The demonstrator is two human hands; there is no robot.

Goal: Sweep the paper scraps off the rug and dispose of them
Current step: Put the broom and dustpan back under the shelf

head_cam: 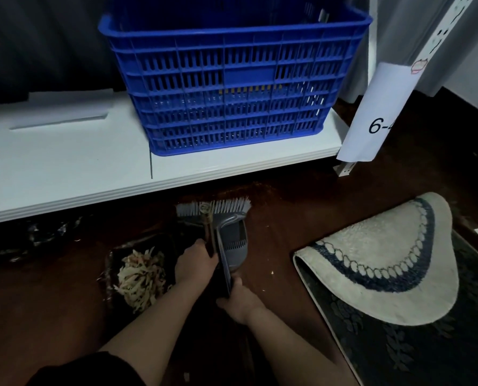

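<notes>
A: Head view, centre low in the frame: the left hand (pixel 194 263) is curled round the broom (pixel 214 210) stick, and the right hand (pixel 239 300) pinches the lower edge of the grey dustpan (pixel 232 249). Both grips are closed on their tools, held together.

B: And the scraps (pixel 141 277)?

A: A heap of them lies just left of the left hand, in what looks like a dark bag or bin liner (pixel 109 268) on the floor (pixel 51 316). I cannot tell its shape in this light. A few specks lie on the floor right of the dustpan.

B: So which step is this?

A: I would judge the disposal is mostly done: the heap is off the rug (pixel 385 260) and in the liner. The rug sits at lower right, its near edge folded back over a dark mat (pixel 399 344), with no scraps I can see on it.

B: Next move?

A: Probably gathering those last specks, or setting the tools down and closing the liner. Either calls for freeing one hand.

B: Anything in the way?

A: The white shelf (pixel 65 162) overhangs the floor just above the broom bristles, so headroom there is tight. A blue crate (pixel 232 79) stands on it, and a paper label (pixel 377 115) hangs at upper right.
</notes>
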